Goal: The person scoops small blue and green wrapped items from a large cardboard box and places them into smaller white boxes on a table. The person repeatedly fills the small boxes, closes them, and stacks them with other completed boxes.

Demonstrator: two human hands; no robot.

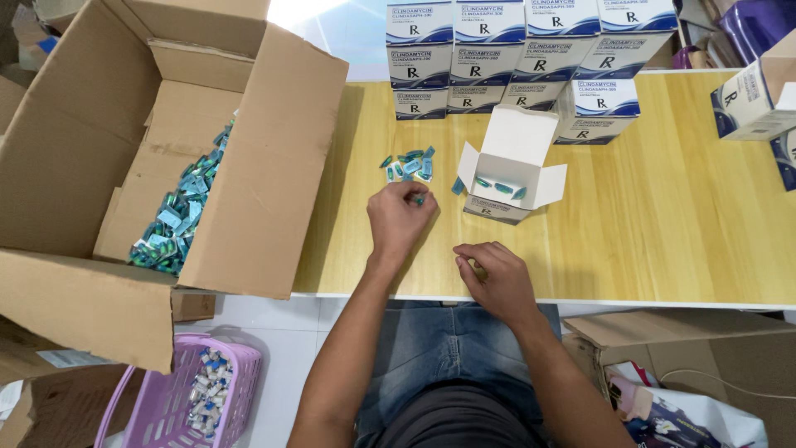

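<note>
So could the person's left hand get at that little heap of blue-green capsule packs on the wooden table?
Probably yes. The left hand sits just short of the small heap of blue-green capsule packs, with only bare yellow wooden table between them. The open white carton stands off to one side.

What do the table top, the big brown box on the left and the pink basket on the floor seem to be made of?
The table top looks like light wood or wood laminate: yellowish, with a straight grain and a soft sheen. The big brown box is cardboard: matte, with creased, folded flaps. The pink basket looks like moulded plastic: even colour and an open lattice wall.
</note>
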